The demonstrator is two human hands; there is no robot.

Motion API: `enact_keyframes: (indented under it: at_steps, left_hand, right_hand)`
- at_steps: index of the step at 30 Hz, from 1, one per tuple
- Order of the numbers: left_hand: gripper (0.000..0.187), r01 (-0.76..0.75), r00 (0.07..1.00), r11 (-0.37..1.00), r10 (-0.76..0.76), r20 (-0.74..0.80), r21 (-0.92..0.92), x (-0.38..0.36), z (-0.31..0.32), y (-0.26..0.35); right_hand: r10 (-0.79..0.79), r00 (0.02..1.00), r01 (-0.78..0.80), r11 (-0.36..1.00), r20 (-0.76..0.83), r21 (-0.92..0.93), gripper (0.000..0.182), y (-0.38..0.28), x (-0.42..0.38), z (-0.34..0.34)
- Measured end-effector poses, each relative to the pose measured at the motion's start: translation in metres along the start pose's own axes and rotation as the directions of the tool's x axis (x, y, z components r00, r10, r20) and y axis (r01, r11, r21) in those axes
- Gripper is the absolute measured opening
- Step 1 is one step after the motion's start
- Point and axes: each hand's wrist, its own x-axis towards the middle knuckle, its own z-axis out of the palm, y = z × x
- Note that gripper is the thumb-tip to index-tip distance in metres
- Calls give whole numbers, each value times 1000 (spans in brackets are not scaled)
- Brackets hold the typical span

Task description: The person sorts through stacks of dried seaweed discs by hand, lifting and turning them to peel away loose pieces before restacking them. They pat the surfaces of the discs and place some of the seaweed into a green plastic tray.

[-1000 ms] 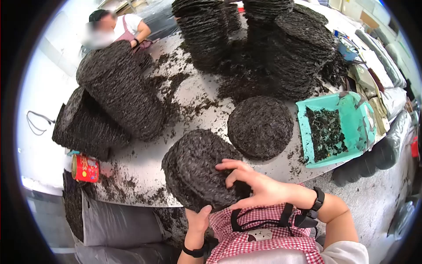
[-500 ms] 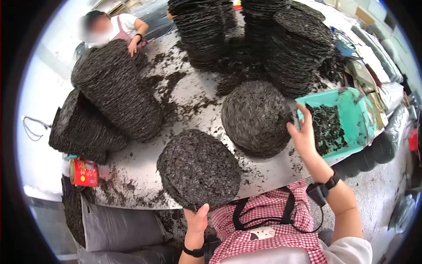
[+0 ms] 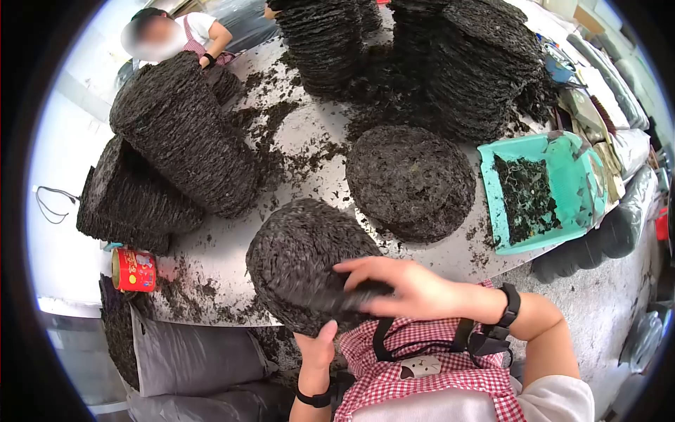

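A small stack of dark round sheets (image 3: pixel 302 246) is at the table's near edge. My left hand (image 3: pixel 318 344) grips its lower edge, thumb on top and fingers hidden beneath. My right hand (image 3: pixel 401 285) is over the stack's right side, with fingers and thumb around a blurred dark sheet edge that looks lifted. Right of centre, just beyond my right hand, another round stack (image 3: pixel 411 183) rests on the table.
Tall dark stacks (image 3: pixel 186 137) lean at the left, others (image 3: pixel 471 67) stand at the back. A green basket (image 3: pixel 583 190) with dark scraps is right, a red can (image 3: pixel 133 270) left. A co-worker (image 3: pixel 204 35) is behind the left stacks.
My right hand has moved left from beside the green basket onto the near stack and taken hold of its edge. The co-worker's hand has shifted slightly back.
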Motion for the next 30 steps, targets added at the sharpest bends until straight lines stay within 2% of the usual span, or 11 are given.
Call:
enact_keyframes:
  at_steps: [1, 6, 8, 11, 13, 18, 20, 21, 23, 26, 30]
  left_hand:
    - [71, 6, 998, 1000, -5, -66, 13, 1, -4, 0]
    - [69, 20, 983, 1000, -22, -182, -14, 2, -23, -4]
    - [70, 5, 989, 999, -11, -146, -43, 5, -19, -3]
    - [70, 43, 990, 998, -47, -131, -38, 9, -12, -5]
    - [70, 82, 990, 996, -85, -113, -29, 11, -15, -10]
    - [67, 82, 985, 991, -97, -142, -108, 14, -17, -10]
    - [66, 103, 976, 982, -131, -173, -161, 13, -20, -5]
    - [66, 92, 979, 981, -121, -166, -173, 12, -21, -3]
    - [66, 84, 985, 974, -112, -128, -211, 14, -17, -3]
    - [66, 66, 992, 989, -79, -100, -129, 13, 2, -4]
    - [77, 34, 994, 994, -23, 103, -102, 12, 17, 2]
  right_hand:
    - [177, 984, -173, 977, -20, 125, 33, -13, 0, -10]
    - [65, 717, -267, 946, -694, -187, 33, 31, 0, -95]
    - [14, 653, -378, 873, -757, -309, 38, 81, -7, -116]
    - [273, 548, -510, 858, -790, -58, 44, 84, -8, -116]
    - [283, 655, -292, 950, -701, 111, 45, 74, -7, -114]
    - [180, 553, -174, 980, -814, 99, 54, 37, -24, -109]
    - [237, 492, -376, 926, -838, 42, 55, 59, -43, -129]
    - [94, 440, -433, 894, -893, -119, 54, 66, -48, -125]
    - [-205, 535, -391, 800, -820, -456, 52, 52, -43, -104]
    - [-192, 915, -43, 827, -354, -561, 52, -1, -17, -35]
    - [-207, 978, 154, 779, -17, -608, 56, 2, 2, 24]
